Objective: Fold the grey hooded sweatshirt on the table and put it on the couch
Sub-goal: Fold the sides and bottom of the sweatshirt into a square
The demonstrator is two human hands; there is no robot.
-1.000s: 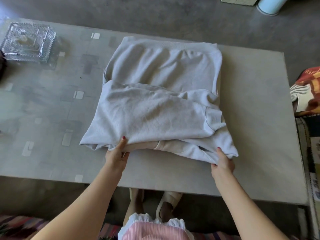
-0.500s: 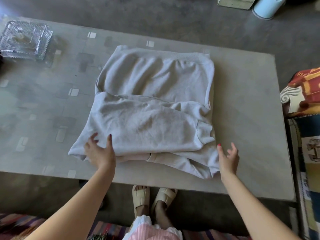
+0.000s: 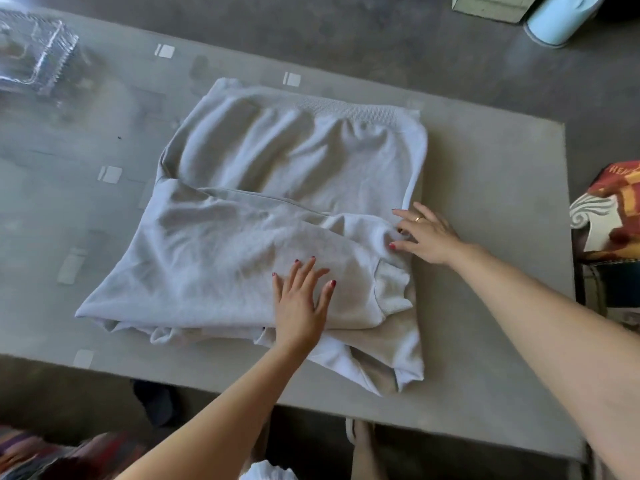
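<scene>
The grey hooded sweatshirt (image 3: 277,188) lies partly folded in the middle of the grey table (image 3: 485,202), its ribbed hem at the far side and a sleeve folded across the near half. My left hand (image 3: 301,299) rests flat on the near part of the sweatshirt, fingers spread. My right hand (image 3: 426,233) touches the fabric at the sweatshirt's right edge, fingers spread, thumb on a bunched fold. Neither hand grips the cloth. Only a patterned cushion edge (image 3: 613,209) shows at the right; whether it belongs to the couch I cannot tell.
A clear glass dish (image 3: 31,57) stands at the table's far left corner. On the floor beyond the table are a pale blue cylinder (image 3: 557,19) and a light box (image 3: 488,6). A striped rug (image 3: 69,455) lies near my feet.
Both hands left the sweatshirt's near edge. The left hand moved right and onto the cloth; the right hand moved away from me to the right edge. The view shifted closer.
</scene>
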